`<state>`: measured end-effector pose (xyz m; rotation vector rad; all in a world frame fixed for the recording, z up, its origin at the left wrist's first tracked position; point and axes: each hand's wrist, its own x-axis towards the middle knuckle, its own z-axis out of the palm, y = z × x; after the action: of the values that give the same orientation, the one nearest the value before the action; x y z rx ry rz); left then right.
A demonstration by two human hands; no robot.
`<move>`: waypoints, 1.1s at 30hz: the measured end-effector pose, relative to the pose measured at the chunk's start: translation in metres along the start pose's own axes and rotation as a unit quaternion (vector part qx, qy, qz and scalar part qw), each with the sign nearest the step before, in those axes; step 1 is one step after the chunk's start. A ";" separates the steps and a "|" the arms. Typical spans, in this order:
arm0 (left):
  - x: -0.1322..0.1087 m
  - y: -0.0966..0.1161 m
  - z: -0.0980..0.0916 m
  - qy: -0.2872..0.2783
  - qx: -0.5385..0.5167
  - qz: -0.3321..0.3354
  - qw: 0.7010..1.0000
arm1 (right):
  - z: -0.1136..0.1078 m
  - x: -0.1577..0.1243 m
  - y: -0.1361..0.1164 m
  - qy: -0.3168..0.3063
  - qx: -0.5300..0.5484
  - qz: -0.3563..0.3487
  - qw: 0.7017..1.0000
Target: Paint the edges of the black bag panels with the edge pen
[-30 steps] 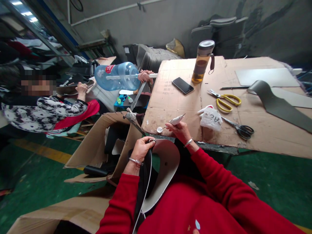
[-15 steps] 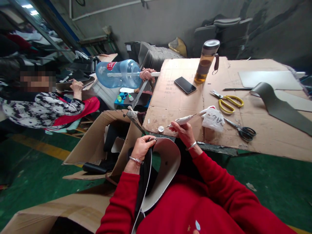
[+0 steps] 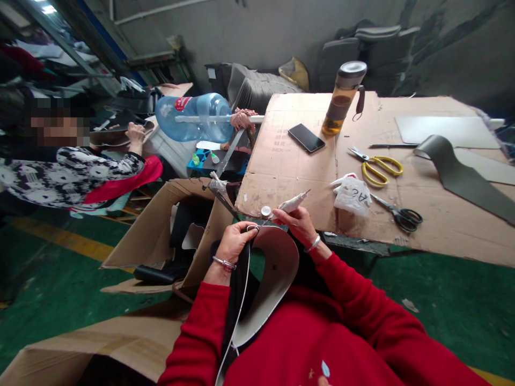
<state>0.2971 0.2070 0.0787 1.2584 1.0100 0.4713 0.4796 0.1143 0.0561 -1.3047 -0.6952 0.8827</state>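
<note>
Head camera, looking down over a red-sleeved lap at the near edge of a desk point(image 3: 281, 166) covered in cardboard. The left hand point(image 3: 237, 241) is closed on the top edge of a curved grey panel point(image 3: 277, 268), which stands on the lap with a black piece just beside it. The right hand point(image 3: 295, 222) is wrapped around a white tube point(image 3: 292, 203) at the panel's upper rim, its thin tip pointing up and to the right. A small white cap point(image 3: 265, 211) sits at the desk's edge, just beside the tube.

Farther back on the desk lie a plastic bag point(image 3: 352, 194), yellow scissors point(image 3: 377, 166), black scissors point(image 3: 400, 215), a phone point(image 3: 306, 138) and a drinking bottle point(image 3: 343, 99). An open cardboard box point(image 3: 161, 230) stands on the green floor to the left. Beyond it a person in a patterned sleeve point(image 3: 72, 177) works near a blue water jug point(image 3: 193, 119).
</note>
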 end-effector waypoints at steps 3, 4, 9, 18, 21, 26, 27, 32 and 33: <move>0.000 -0.001 -0.001 -0.005 -0.005 0.001 1.000 | 0.000 0.000 0.001 -0.010 0.000 -0.005 1.000; 0.000 -0.001 -0.001 -0.006 -0.004 0.003 1.000 | 0.001 0.000 0.001 -0.013 -0.002 -0.008 1.000; -0.002 -0.002 0.000 0.003 0.004 0.017 1.000 | 0.003 -0.001 0.001 -0.017 -0.016 -0.020 1.000; -0.008 -0.003 0.000 -0.009 -0.024 0.005 1.000 | 0.007 0.000 -0.005 -0.014 -0.001 0.018 1.000; -0.009 -0.003 0.000 -0.004 -0.034 0.000 0.999 | 0.010 -0.002 -0.008 -0.012 0.006 0.025 1.000; -0.010 -0.002 -0.002 0.018 -0.063 -0.009 0.998 | 0.012 -0.014 -0.009 -0.045 0.058 0.009 0.997; -0.010 -0.002 -0.003 0.022 -0.067 -0.010 0.997 | 0.011 -0.018 -0.009 -0.061 0.066 -0.005 0.996; -0.014 -0.001 -0.003 0.018 -0.069 -0.011 0.997 | 0.009 -0.034 -0.010 -0.079 0.081 -0.038 0.993; -0.015 0.000 -0.003 0.015 -0.069 -0.010 0.997 | 0.009 -0.035 -0.010 -0.076 0.084 -0.037 0.993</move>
<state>0.2868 0.1974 0.0838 1.1212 0.9975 0.5375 0.4554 0.0887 0.0686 -1.0636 -0.7663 0.9653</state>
